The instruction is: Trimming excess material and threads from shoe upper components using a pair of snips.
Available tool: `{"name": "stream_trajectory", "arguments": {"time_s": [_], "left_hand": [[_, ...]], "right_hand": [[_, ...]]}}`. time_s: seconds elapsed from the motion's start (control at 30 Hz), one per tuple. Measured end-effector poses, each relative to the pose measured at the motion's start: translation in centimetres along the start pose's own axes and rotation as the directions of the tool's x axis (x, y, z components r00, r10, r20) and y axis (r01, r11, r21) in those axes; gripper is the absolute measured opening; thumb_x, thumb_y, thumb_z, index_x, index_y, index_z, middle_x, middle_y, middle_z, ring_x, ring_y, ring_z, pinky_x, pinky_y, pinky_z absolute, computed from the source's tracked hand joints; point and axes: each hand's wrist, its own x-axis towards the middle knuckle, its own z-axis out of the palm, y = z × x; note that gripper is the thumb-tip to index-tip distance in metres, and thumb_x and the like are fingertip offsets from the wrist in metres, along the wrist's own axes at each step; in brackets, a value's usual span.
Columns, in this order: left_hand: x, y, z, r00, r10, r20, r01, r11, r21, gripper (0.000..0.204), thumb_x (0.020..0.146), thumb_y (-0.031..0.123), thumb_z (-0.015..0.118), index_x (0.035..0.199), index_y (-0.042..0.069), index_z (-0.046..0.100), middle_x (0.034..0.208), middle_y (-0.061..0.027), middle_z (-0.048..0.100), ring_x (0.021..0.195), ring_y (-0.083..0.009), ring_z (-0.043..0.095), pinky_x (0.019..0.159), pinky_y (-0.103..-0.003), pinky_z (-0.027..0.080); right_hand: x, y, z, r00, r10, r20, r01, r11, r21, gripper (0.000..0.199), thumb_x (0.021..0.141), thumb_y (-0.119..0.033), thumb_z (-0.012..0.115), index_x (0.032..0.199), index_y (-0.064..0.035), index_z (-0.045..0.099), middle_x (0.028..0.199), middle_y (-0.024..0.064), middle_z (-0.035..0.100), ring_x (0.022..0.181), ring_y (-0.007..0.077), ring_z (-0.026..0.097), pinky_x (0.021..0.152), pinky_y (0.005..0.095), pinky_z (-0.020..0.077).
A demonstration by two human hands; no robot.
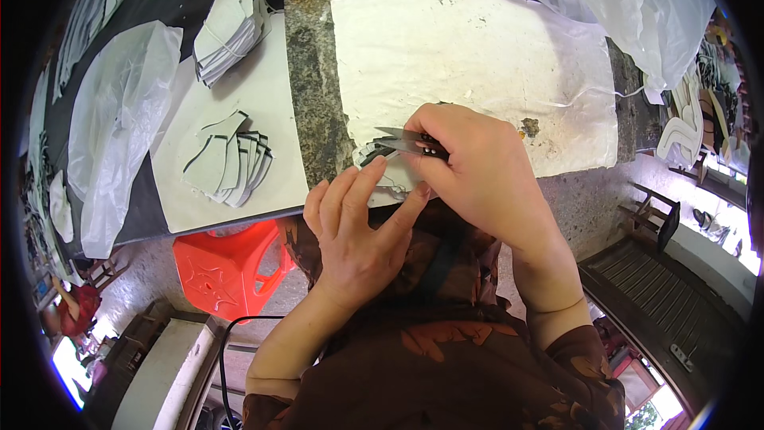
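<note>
Small scissors (404,142) with dark handles and slim metal blades sit in my right hand (477,147), its thumb and fingers closed round them. Their blades are parted and point left, over a white cut piece (399,179) with a dark edge. Just below the blades, my left hand (354,223) holds this piece at the table's near edge, fingertips on its upper part and thumb at its right side. How much of the piece lies under the fingers is hidden. To the left, a fanned stack of similar white pieces (231,161) with black edges rests on white paper.
A tied bundle of white pieces (229,28) stands at the far left. Clear plastic bags (123,116) lie left and far right. A worn white sheet (477,48) covers the stone slab (314,96). A red plastic stool (227,271) is below the table's left edge.
</note>
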Motion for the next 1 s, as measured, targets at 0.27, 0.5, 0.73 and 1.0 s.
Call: {"name": "stream_trajectory", "arguments": {"time_s": [0.27, 0.5, 0.73, 1.0], "left_hand": [[0.5, 0.4, -0.5, 1.0, 0.006, -0.001, -0.006, 1.0, 0.008, 0.031, 0.085, 0.021, 0.078, 0.116, 0.019, 0.077, 0.143, -0.0131, 0.055, 0.128, -0.0354, 0.049, 0.106, -0.05, 0.037], [1.0, -0.1, -0.2, 0.999, -0.042, -0.025, 0.042, 0.999, -0.015, 0.035, 0.09, 0.031, 0.078, 0.12, 0.014, 0.071, 0.134, -0.0099, 0.062, 0.126, -0.0336, 0.052, 0.105, -0.05, 0.035], [2.3, 0.8, -0.9, 0.993, -0.112, 0.025, 0.112, 0.994, 0.005, 0.037, 0.093, 0.021, 0.074, 0.127, 0.007, 0.067, 0.124, -0.007, 0.066, 0.121, -0.0329, 0.055, 0.104, -0.046, 0.036], [3.0, 1.0, -1.0, 0.994, -0.104, 0.021, 0.103, 0.994, 0.035, 0.037, 0.089, 0.019, 0.074, 0.124, 0.011, 0.071, 0.117, -0.0043, 0.064, 0.116, -0.0298, 0.055, 0.1, -0.047, 0.037]], "right_hand": [[0.1, 0.6, -0.2, 0.999, 0.021, -0.036, -0.019, 0.997, 0.071, 0.017, 0.086, -0.015, 0.071, 0.095, -0.0019, 0.066, 0.083, 0.0158, 0.067, 0.074, 0.0352, 0.066, 0.066, 0.0406, 0.0512], [0.0, 0.8, 0.3, 0.998, -0.004, -0.064, 0.006, 0.999, 0.034, 0.014, 0.087, -0.014, 0.069, 0.091, -0.0018, 0.063, 0.081, 0.0171, 0.065, 0.073, 0.0378, 0.064, 0.064, 0.0423, 0.0494], [-0.2, 1.1, 0.2, 0.998, -0.016, -0.065, 0.02, 0.998, 0.06, 0.014, 0.088, -0.014, 0.068, 0.091, -0.0012, 0.064, 0.079, 0.0173, 0.064, 0.071, 0.0371, 0.062, 0.063, 0.0415, 0.0485], [-0.2, 1.6, -1.1, 0.999, 0.033, -0.013, -0.031, 0.99, 0.135, 0.015, 0.087, -0.013, 0.068, 0.092, 0.0002, 0.065, 0.077, 0.0161, 0.064, 0.066, 0.0292, 0.061, 0.062, 0.0367, 0.0485]]}}
